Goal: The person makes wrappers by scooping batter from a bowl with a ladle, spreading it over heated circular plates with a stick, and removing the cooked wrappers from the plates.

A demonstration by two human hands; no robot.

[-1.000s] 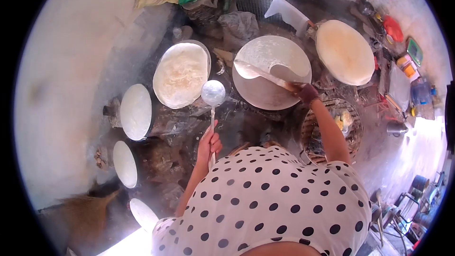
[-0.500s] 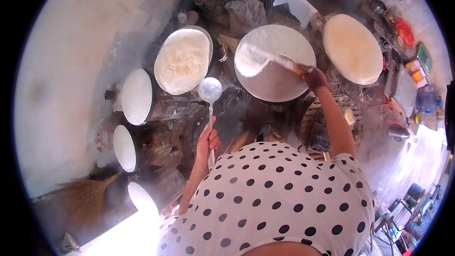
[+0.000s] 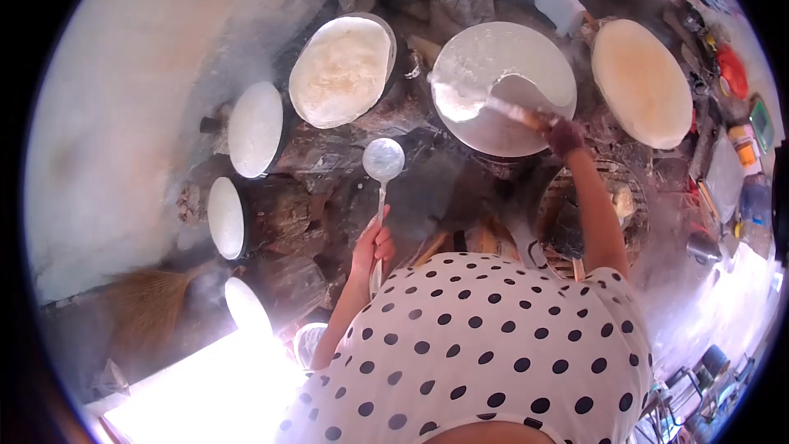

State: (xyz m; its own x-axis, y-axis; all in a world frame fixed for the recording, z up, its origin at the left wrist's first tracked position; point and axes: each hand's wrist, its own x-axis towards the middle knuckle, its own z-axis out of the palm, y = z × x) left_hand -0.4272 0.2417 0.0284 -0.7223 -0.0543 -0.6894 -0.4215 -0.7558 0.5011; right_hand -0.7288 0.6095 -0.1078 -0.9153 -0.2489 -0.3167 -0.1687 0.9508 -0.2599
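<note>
The round griddle (image 3: 496, 135) is lying ahead of you, nearer your right hand (image 3: 565, 138). That hand is gripping the spreader (image 3: 511, 110), whose long axis is slanting forward-left over the griddle; your left hand (image 3: 373, 244) is clasping the ladle (image 3: 384, 162), apart from the griddle.

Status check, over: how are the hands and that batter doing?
Left hand holding ladle. Right hand gripping spreader over pan. Batter covering only part of pan. No obstruction seen.
</note>
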